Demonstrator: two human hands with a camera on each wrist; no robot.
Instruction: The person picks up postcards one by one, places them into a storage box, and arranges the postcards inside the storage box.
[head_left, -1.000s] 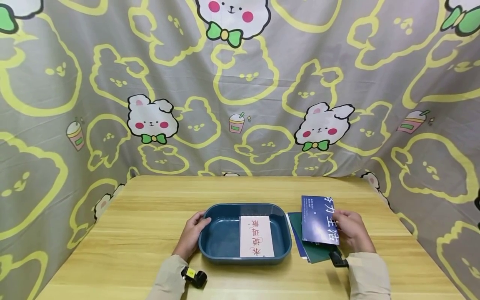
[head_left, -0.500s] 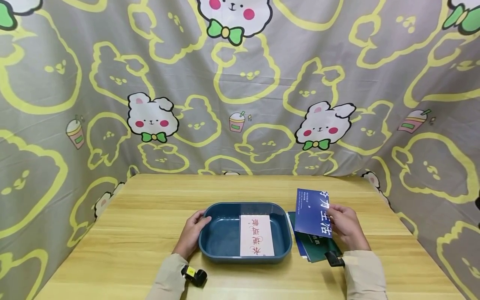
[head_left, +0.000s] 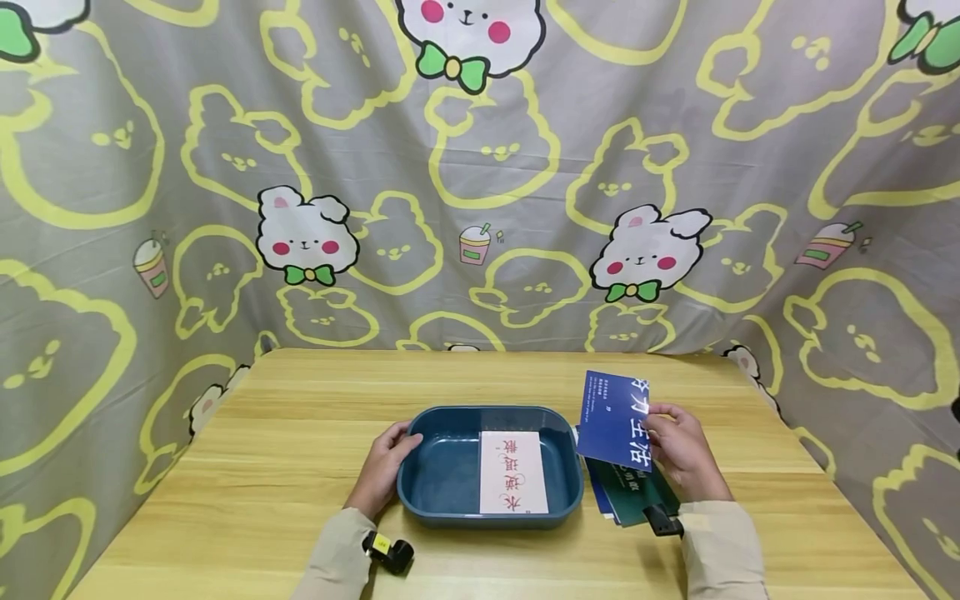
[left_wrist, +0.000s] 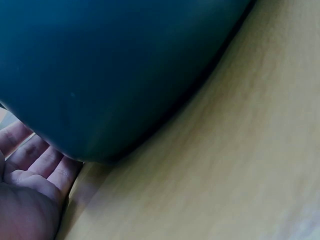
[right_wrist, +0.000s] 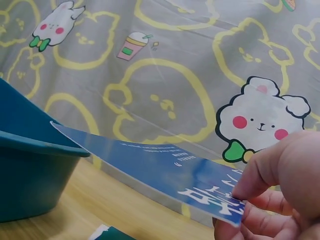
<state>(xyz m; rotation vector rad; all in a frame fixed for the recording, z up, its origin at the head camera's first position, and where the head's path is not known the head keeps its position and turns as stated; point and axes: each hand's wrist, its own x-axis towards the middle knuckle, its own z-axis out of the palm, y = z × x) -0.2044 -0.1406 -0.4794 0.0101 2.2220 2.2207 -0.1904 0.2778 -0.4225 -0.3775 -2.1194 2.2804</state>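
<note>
A dark teal plastic basin [head_left: 442, 467] stands on the table, with a pale card [head_left: 513, 473] in red lettering lying in its right half. My left hand [head_left: 384, 463] grips its left end, thumb over the rim and fingers [left_wrist: 46, 161] along the outer wall. Between thumb and fingers, my right hand [head_left: 684, 450] pinches the right edge of a blue card [head_left: 611, 421] with white lettering. This card is held up, its far corner close to the basin's rim in the right wrist view. Below it lies a green card [head_left: 633, 500], partly covering other cards [head_left: 600, 496].
The wooden table [head_left: 315, 392] carries the basin and the cards. Behind and at the sides hangs a grey curtain [head_left: 405, 150] with yellow outlines and white cartoon animals. Each wrist wears a small black camera [head_left: 393, 554].
My right hand has moved left and slightly away from me with the blue card, nearer the basin, uncovering more of the green card. The left hand and basin have stayed put.
</note>
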